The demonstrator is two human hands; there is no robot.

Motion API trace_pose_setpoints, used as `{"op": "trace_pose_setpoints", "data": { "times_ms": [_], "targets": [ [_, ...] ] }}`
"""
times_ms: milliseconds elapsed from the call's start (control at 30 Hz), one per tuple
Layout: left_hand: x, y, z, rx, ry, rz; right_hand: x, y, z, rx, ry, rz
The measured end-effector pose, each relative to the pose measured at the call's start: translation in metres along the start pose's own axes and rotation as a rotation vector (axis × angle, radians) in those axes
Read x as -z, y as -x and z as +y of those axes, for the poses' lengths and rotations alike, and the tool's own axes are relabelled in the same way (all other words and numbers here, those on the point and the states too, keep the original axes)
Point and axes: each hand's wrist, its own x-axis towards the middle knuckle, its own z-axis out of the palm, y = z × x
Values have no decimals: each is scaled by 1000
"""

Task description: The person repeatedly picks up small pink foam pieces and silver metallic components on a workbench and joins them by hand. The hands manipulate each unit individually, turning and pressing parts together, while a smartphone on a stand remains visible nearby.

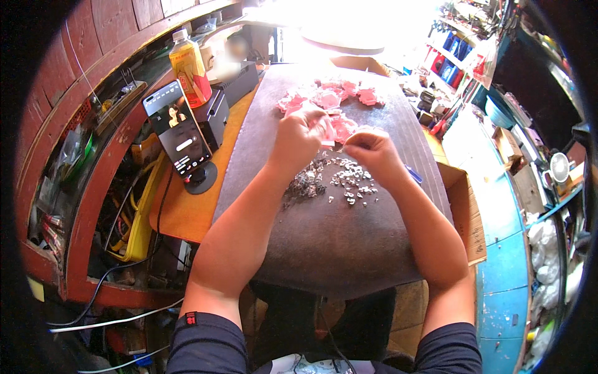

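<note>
My left hand (299, 134) is closed, its fingers pinched on a pink piece (327, 132) above the dark board. Close by on the right, my right hand (375, 154) has its fingers pressed together; what they hold, if anything, is too small to make out. Beyond both hands lies a pile of pink flower-shaped pieces (329, 98). Between my forearms, small silvery-white parts (352, 181) are scattered on the board. A heap of small dark parts (305, 187) adjoins them, partly behind my left forearm.
The dark board (349, 243) spans the middle. At left, a phone (177, 128) on a round stand and a bottle (190, 68) stand on an orange table (180, 212). A blue pen-like item (413, 174) lies beside my right forearm. A cardboard box (464, 212) sits at right.
</note>
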Motion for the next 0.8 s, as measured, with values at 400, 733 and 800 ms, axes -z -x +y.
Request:
{"op": "trace_pose_setpoints", "data": {
  "times_ms": [400, 733, 800],
  "targets": [
    [-4, 11, 8, -298, -436, -294, 14, -1, -3, -185, -379, -59],
    [-6, 13, 6, -380, -493, -339, 14, -3, 16, 19, 162, -14],
    [-6, 13, 6, -384, -474, -336, 16, -3, 12, 82, 225, -16]
  ]
}}
